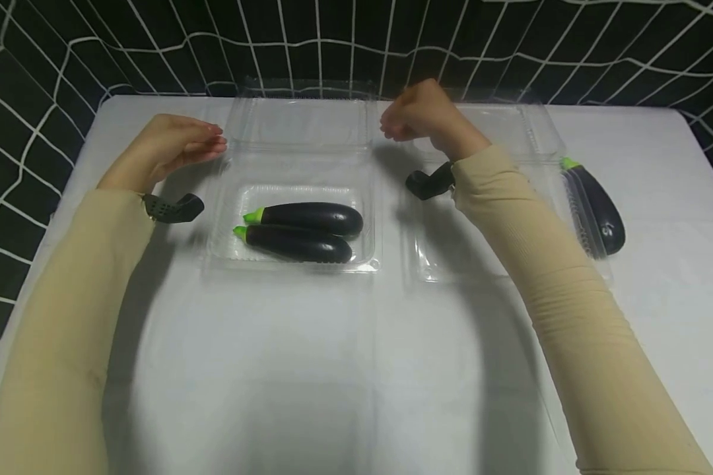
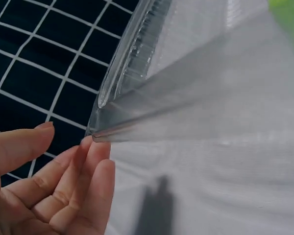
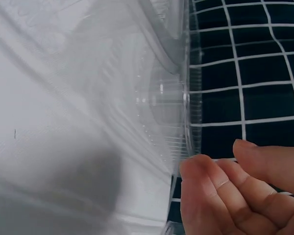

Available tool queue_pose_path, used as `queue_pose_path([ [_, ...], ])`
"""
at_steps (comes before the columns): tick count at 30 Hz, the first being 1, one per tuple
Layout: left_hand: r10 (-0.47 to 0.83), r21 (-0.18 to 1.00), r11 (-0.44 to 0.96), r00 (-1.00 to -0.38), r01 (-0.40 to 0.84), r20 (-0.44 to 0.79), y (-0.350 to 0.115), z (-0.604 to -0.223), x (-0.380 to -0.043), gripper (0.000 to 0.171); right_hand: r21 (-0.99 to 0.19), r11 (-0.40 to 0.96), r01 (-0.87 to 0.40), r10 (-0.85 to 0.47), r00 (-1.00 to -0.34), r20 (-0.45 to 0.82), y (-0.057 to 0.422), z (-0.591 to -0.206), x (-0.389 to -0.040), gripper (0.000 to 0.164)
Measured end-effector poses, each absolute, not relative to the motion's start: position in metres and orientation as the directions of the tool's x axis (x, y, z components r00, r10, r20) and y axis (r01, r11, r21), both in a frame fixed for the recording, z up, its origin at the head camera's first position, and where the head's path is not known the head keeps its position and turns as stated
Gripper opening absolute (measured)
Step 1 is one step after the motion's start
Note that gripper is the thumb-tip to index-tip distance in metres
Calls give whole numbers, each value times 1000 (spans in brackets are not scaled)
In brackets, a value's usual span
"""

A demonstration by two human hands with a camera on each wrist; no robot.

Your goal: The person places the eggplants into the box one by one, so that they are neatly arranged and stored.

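A clear plastic clamshell box (image 1: 294,266) lies with its lid (image 1: 303,122) raised at the back. Two eggplants, an upper one (image 1: 311,216) and a lower one (image 1: 300,244), lie side by side inside it, green stems to the left. My left hand (image 1: 166,148) is at the lid's left edge; in the left wrist view its fingertips (image 2: 99,147) touch the lid's corner, thumb apart. At the lid's right edge, my right hand (image 1: 430,119) has loosely bent fingers (image 3: 198,181) by the clear rim, thumb apart. Whether they touch it I cannot tell.
A second clear clamshell box (image 1: 451,267) stands on the right, partly hidden by my right arm. A third eggplant (image 1: 600,211) lies along its right side. White cloth (image 1: 273,369) covers the table, and a dark white-lined grid surface (image 1: 309,39) borders the back.
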State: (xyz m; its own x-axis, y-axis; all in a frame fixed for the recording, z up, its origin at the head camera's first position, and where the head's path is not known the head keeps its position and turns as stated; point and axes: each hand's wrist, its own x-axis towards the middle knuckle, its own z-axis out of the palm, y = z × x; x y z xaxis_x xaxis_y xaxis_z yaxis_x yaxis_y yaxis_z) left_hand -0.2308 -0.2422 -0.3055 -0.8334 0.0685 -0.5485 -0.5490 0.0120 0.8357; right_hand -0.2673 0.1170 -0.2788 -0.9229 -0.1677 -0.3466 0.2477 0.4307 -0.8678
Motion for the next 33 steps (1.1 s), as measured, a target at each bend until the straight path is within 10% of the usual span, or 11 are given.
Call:
queue_pose_path([
  [14, 58, 837, 52, -836, -544, -546, -239, -307, -238, 4, -868, 384, 314, -131, -912, -388, 111, -283, -269, 19],
  [33, 74, 872, 58, -869, -485, -489, -237, -309, -241, 8, -902, 176, 394, -64, -910, -410, 114, -287, -267, 15],
])
